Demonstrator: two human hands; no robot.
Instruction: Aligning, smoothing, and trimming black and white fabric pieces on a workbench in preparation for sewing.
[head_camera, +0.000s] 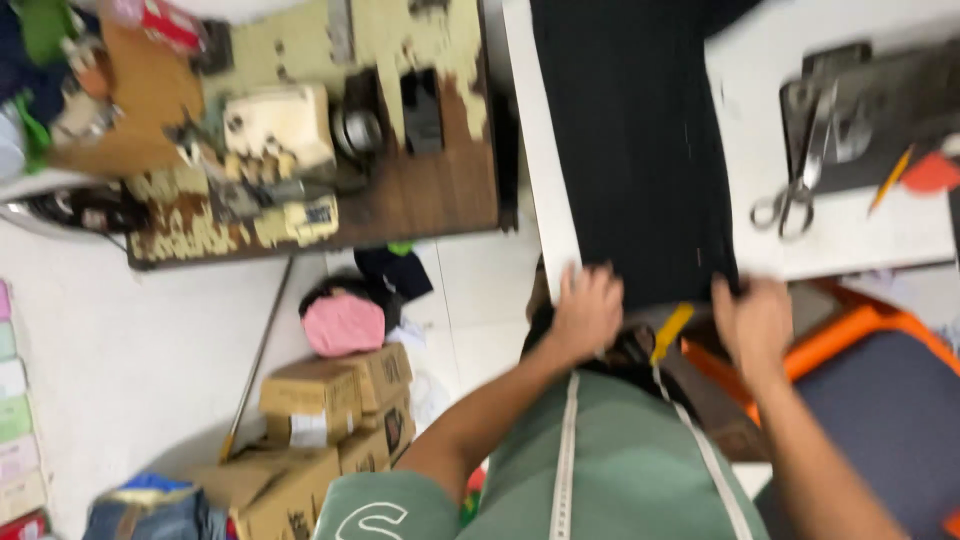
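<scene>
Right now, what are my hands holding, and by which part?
Both hands are on the black fabric at its near edge: left hand at the left corner, right hand at the right. Blur hides the actual grip.

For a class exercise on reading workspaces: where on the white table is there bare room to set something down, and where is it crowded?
Bare white table runs between the black fabric and the scissors, and along the near edge below them. A narrow strip lies left of the fabric. The far right, with the dark board and pencil, is crowded. Both hands hold the fabric's near edge.
</scene>
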